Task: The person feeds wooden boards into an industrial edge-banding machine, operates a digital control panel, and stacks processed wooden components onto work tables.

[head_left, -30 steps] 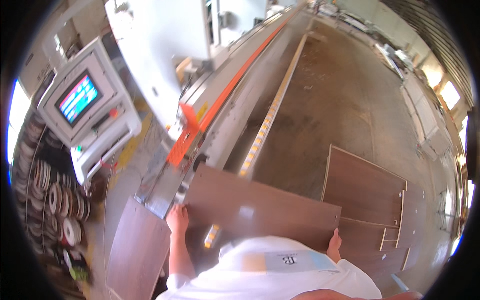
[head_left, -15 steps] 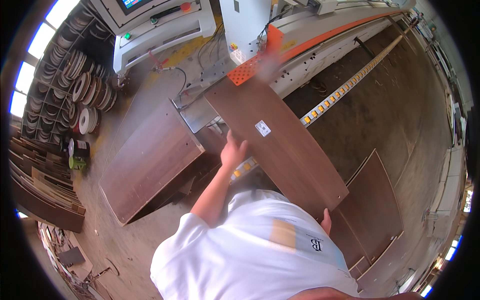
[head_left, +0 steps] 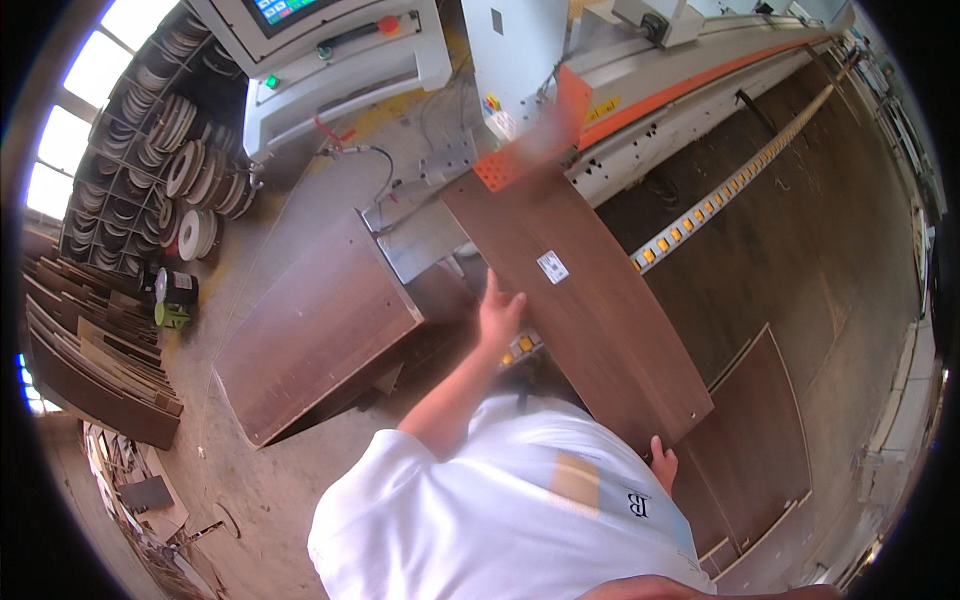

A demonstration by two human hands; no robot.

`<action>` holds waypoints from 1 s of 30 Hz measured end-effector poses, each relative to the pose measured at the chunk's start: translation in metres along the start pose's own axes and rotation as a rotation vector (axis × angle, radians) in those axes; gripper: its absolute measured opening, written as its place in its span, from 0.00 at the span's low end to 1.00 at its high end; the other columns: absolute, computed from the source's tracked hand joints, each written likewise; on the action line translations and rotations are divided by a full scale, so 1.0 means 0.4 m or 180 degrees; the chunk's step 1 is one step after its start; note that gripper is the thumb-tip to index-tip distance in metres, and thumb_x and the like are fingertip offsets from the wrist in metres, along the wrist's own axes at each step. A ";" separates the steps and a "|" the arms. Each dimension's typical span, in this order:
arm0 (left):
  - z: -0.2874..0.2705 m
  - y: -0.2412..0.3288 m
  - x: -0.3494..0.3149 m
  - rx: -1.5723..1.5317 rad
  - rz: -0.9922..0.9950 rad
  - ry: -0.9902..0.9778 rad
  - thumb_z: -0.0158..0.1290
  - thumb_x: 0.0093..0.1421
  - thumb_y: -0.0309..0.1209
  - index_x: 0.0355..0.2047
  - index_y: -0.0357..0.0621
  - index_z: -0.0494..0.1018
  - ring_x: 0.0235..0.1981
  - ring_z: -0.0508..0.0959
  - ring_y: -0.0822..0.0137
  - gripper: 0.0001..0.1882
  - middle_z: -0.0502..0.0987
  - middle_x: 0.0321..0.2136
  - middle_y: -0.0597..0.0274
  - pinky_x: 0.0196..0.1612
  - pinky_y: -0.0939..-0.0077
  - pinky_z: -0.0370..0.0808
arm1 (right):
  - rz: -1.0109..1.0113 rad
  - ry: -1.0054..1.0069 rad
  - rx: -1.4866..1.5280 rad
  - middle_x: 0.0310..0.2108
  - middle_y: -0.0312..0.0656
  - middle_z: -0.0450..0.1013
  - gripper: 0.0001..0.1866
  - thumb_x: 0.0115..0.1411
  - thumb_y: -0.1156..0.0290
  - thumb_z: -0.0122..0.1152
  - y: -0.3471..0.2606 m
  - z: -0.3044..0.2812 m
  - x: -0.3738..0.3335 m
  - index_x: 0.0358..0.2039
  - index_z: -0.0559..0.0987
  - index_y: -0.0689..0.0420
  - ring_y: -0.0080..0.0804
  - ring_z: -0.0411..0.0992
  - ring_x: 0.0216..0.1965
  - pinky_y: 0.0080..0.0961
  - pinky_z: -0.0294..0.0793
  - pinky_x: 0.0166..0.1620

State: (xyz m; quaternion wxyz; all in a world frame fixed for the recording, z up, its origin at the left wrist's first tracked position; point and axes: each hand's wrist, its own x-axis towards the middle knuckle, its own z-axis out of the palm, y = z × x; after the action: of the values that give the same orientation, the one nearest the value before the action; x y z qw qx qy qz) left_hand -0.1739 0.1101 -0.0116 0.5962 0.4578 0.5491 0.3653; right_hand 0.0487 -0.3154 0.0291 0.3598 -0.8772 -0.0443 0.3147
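A long brown wood panel with a small white label slants across the middle. Its far end lies under the orange perforated guard of a machine. Against the panel's left edge rests my left hand, index finger stretched forward and thumb apart, touching the board. My right hand is at the near end of the panel, gripping its corner; most of its fingers are hidden. A strip with yellow rollers passes beneath the panel.
A stack of brown panels stands at left, other panels at near right. Behind are a control console and the machine's long bed. Shelves of edge-band rolls and leaning board strips line the left.
The view has shifted, so the scene sits further right and slightly lower. Both hands keep about the same places on the panel.
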 end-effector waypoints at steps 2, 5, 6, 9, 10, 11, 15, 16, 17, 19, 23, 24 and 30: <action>0.045 0.043 0.011 -0.0021 -0.0113 -0.0035 0.58 0.62 0.24 0.76 0.55 0.44 0.27 0.74 0.76 0.47 0.79 0.32 0.65 0.29 0.80 0.73 | 0.0053 0.0094 0.0007 0.31 0.47 0.80 0.26 0.62 0.54 0.66 0.035 -0.019 0.043 0.38 0.82 0.70 0.34 0.77 0.34 0.33 0.75 0.39; 0.105 0.054 0.028 -0.0115 -0.0118 -0.0101 0.58 0.63 0.23 0.76 0.57 0.45 0.28 0.74 0.75 0.47 0.79 0.32 0.64 0.29 0.79 0.73 | 0.0157 0.0201 0.0958 0.30 0.42 0.78 0.24 0.62 0.53 0.67 0.045 -0.024 0.102 0.38 0.82 0.68 0.31 0.76 0.29 0.30 0.74 0.31; 0.120 0.044 0.039 -0.0203 -0.0093 -0.0067 0.58 0.63 0.23 0.76 0.58 0.46 0.28 0.74 0.75 0.46 0.79 0.32 0.64 0.29 0.79 0.73 | 0.0311 0.0135 0.0774 0.29 0.40 0.78 0.24 0.62 0.53 0.67 0.016 -0.033 0.121 0.37 0.81 0.66 0.29 0.75 0.28 0.29 0.72 0.28; 0.171 0.046 0.062 -0.0297 -0.0125 -0.0213 0.56 0.65 0.23 0.76 0.52 0.42 0.31 0.78 0.73 0.46 0.80 0.34 0.60 0.35 0.76 0.78 | 0.0689 0.0145 0.0452 0.28 0.37 0.75 0.22 0.62 0.51 0.68 -0.067 -0.072 0.144 0.33 0.79 0.61 0.24 0.71 0.23 0.25 0.66 0.20; 0.193 0.040 0.075 -0.0488 -0.0109 -0.0236 0.56 0.65 0.24 0.76 0.53 0.41 0.30 0.78 0.73 0.46 0.80 0.34 0.60 0.35 0.76 0.78 | 0.0664 0.0203 0.0513 0.26 0.36 0.74 0.22 0.61 0.51 0.68 -0.079 -0.075 0.164 0.31 0.79 0.61 0.23 0.70 0.22 0.24 0.64 0.19; 0.212 0.034 0.091 -0.0678 -0.0096 -0.0262 0.56 0.65 0.24 0.76 0.53 0.41 0.30 0.78 0.72 0.46 0.80 0.34 0.59 0.35 0.76 0.78 | 0.0641 0.0261 0.0575 0.24 0.36 0.73 0.22 0.61 0.51 0.68 -0.088 -0.082 0.185 0.30 0.79 0.60 0.22 0.69 0.20 0.23 0.63 0.18; 0.251 0.077 0.109 -0.0006 -0.0075 -0.0561 0.54 0.66 0.24 0.73 0.49 0.51 0.31 0.79 0.71 0.38 0.80 0.36 0.58 0.36 0.76 0.79 | 0.0449 0.0279 0.0505 0.23 0.33 0.72 0.21 0.60 0.50 0.70 -0.073 -0.123 0.289 0.29 0.78 0.57 0.24 0.71 0.21 0.25 0.64 0.19; 0.247 0.083 0.119 0.0065 -0.0019 -0.0676 0.53 0.66 0.24 0.72 0.47 0.55 0.31 0.80 0.71 0.35 0.80 0.36 0.58 0.37 0.76 0.79 | 0.0309 0.0373 0.0485 0.24 0.33 0.72 0.21 0.60 0.49 0.69 -0.056 -0.132 0.314 0.29 0.77 0.56 0.24 0.71 0.22 0.25 0.65 0.20; 0.251 0.090 0.125 0.0122 0.0049 -0.0811 0.53 0.66 0.24 0.71 0.45 0.58 0.31 0.80 0.70 0.33 0.81 0.36 0.58 0.37 0.76 0.79 | 0.0158 0.0489 0.0472 0.25 0.33 0.73 0.22 0.60 0.48 0.69 -0.028 -0.143 0.354 0.30 0.77 0.56 0.25 0.72 0.23 0.25 0.66 0.21; 0.226 0.074 0.128 0.0160 0.0119 -0.0910 0.53 0.66 0.25 0.59 0.37 0.71 0.32 0.80 0.71 0.21 0.81 0.35 0.59 0.38 0.76 0.79 | 0.0048 0.0567 0.0704 0.30 0.35 0.74 0.23 0.61 0.46 0.67 -0.040 -0.131 0.373 0.34 0.77 0.56 0.26 0.73 0.28 0.26 0.68 0.25; 0.123 0.065 0.099 0.0064 -0.0181 -0.0915 0.56 0.65 0.30 0.42 0.35 0.79 0.28 0.79 0.72 0.11 0.82 0.31 0.61 0.35 0.76 0.78 | 0.0461 0.0398 0.1132 0.49 0.42 0.74 0.31 0.63 0.42 0.62 -0.086 -0.094 0.340 0.54 0.74 0.54 0.32 0.73 0.45 0.31 0.74 0.36; 0.095 0.079 0.106 -0.0108 -0.0255 -0.0742 0.57 0.65 0.31 0.39 0.36 0.79 0.26 0.79 0.72 0.10 0.82 0.29 0.61 0.33 0.76 0.77 | 0.0484 0.0191 0.1196 0.50 0.42 0.75 0.31 0.64 0.42 0.60 -0.044 -0.103 0.333 0.56 0.73 0.53 0.33 0.73 0.46 0.32 0.74 0.37; -0.286 0.214 0.395 0.0305 0.0754 0.0843 0.58 0.63 0.40 0.20 0.42 0.76 0.18 0.72 0.73 0.18 0.75 0.15 0.64 0.23 0.72 0.69 | 0.0657 -0.0694 0.1291 0.44 0.41 0.79 0.26 0.66 0.50 0.57 0.186 -0.107 0.199 0.56 0.74 0.55 0.29 0.76 0.34 0.23 0.71 0.30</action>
State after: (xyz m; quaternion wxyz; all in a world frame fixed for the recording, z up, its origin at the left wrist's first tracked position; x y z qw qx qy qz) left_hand -0.2606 0.3020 0.0215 0.4490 0.4950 0.5819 0.4634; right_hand 0.1263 -0.3719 -0.0380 0.4875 -0.7479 0.0710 0.4450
